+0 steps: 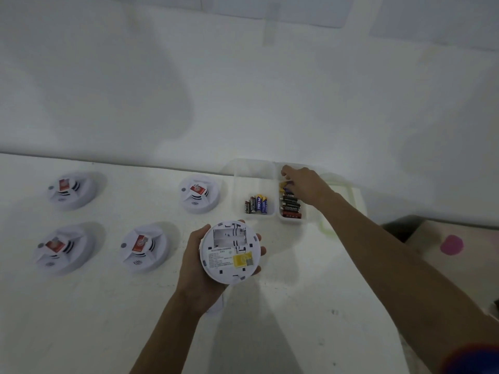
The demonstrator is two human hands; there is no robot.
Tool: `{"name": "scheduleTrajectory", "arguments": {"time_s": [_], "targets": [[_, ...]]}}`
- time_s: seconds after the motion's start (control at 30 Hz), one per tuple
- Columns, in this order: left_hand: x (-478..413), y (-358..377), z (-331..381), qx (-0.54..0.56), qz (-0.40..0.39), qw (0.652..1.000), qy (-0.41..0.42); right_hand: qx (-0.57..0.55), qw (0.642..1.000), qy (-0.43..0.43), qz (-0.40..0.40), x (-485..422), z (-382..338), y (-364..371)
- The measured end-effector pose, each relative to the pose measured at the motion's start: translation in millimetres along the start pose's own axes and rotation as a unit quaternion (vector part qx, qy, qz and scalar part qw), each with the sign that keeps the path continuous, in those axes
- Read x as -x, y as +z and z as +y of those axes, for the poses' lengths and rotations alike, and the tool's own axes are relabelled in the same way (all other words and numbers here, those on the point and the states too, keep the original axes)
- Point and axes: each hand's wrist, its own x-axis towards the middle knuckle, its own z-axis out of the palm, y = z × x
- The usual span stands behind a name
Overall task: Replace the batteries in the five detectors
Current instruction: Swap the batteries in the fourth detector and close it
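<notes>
My left hand (195, 268) holds a round white detector (230, 252) upside down, its open battery bay showing empty above a yellow sticker. Several more white detectors with red tabs lie face up on the table: one (70, 190) at far left, one (198, 194) near the trays, one (61, 249) and one (143, 248) in the near row. My right hand (305, 186) reaches into the right clear tray (290, 220) of batteries (290, 205); its fingers rest on a yellow and blue battery, grip unclear. The left tray (240, 184) holds a few batteries (256, 204).
A clear lid with a green rim (348, 190) lies right of the trays. The white table (81, 319) meets a white wall at the back. A box with a pink object (451, 244) stands past the table's right edge.
</notes>
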Motion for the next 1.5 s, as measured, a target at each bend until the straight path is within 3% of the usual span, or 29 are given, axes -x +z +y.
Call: {"name": "scheduleTrajectory", "arguments": {"time_s": [0.27, 0.37, 0.57, 0.63, 0.77, 0.83, 1.07, 1.5], "targets": [[-2, -1, -1, 0.001, -0.034, 0.999, 0.011, -0.043, 0.999, 0.030, 0.004, 3, 2, 2], [-2, 0, 1, 0.002, -0.039, 0.999, 0.000, -0.080, 0.995, 0.024, 0.057, 7, -1, 0], [3, 2, 5, -0.006, -0.039, 0.999, 0.002, -0.090, 0.982, -0.066, 0.152, 10, -42, -11], [7, 3, 9, -0.005, -0.041, 0.999, 0.002, -0.075, 0.985, -0.103, 0.120, 10, -62, -10], [7, 3, 7, -0.010, -0.057, 0.998, 0.007, 0.007, 0.993, -0.108, -0.052, 8, -84, -7], [8, 2, 7, -0.003, -0.062, 0.998, 0.008, 0.046, 0.987, -0.111, -0.102, 6, -89, -3], [24, -3, 16, 0.001, -0.032, 0.999, 0.015, 0.082, 0.984, -0.086, -0.130, -1, -99, 3], [47, -10, 31, 0.001, -0.058, 0.998, 0.009, 0.007, 0.983, -0.035, -0.178, -6, -107, 7]]}}
